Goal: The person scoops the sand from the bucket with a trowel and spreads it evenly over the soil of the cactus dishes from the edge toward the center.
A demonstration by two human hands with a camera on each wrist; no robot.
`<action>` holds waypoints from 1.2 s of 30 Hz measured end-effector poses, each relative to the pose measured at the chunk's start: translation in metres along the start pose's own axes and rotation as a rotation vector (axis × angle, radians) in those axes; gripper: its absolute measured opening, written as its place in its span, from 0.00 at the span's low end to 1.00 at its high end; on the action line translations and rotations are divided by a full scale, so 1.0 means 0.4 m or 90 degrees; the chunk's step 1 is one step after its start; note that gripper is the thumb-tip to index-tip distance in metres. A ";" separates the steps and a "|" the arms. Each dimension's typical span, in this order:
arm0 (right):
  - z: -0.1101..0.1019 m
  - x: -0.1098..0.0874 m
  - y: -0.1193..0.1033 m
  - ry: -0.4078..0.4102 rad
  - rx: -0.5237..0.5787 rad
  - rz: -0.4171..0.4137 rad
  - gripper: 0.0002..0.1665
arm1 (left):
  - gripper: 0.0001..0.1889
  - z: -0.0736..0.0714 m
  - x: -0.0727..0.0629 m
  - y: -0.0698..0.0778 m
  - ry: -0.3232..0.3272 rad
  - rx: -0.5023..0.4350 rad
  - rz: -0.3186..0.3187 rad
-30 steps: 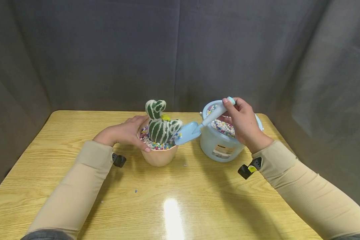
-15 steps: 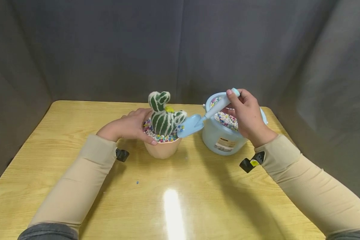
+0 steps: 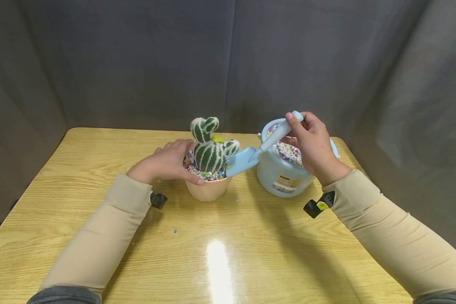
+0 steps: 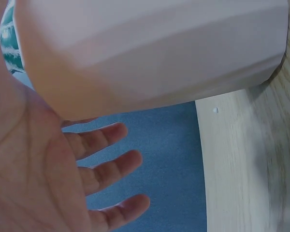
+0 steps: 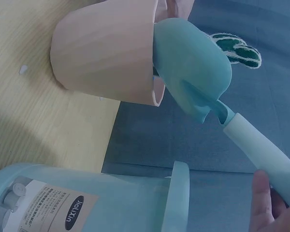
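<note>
A toy cactus, green with white fuzzy lines, stands in a pale peach flowerpot among multicoloured beads. My left hand holds the pot's left side, thumb on the front rim; in the left wrist view the other fingers spread past the pot. With thumb and fingers, my right hand grips the upper handle of a light blue toy trowel. Its blade slopes down, the tip just inside the pot's right rim beside the cactus.
A light blue bucket of similar beads stands right of the pot, below my right hand. A blue bead and a pale one lie on the wooden table. Dark cloth hangs behind it.
Beads that lay at the trowel blade's tip are gone from it, and the tip sits slightly lower at the rim. The head view has shifted; both hands keep their holds.
</note>
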State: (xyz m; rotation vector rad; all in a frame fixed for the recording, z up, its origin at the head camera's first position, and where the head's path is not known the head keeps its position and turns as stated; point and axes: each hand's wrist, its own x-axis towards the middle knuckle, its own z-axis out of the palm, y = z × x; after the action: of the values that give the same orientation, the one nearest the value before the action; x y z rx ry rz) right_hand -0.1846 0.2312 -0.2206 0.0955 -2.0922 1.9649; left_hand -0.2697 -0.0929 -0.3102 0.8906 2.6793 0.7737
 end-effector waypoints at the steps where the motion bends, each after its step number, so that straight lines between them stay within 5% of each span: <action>1: 0.000 -0.001 0.000 0.000 0.000 0.001 0.11 | 0.65 0.002 0.001 0.000 0.001 -0.002 -0.001; 29: 0.022 0.019 -0.027 0.042 -0.084 -0.003 0.15 | 0.62 0.024 0.005 -0.002 0.039 -0.034 -0.006; 36: -0.006 0.012 -0.017 0.054 -0.004 -0.025 0.12 | 0.62 0.031 0.007 0.000 0.039 -0.044 -0.002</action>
State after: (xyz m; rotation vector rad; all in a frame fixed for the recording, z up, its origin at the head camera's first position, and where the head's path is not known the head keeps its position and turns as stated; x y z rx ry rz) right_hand -0.1875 0.2337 -0.2129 0.0504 -2.0266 1.9054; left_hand -0.2675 -0.0863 -0.3209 0.8593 2.6876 0.9012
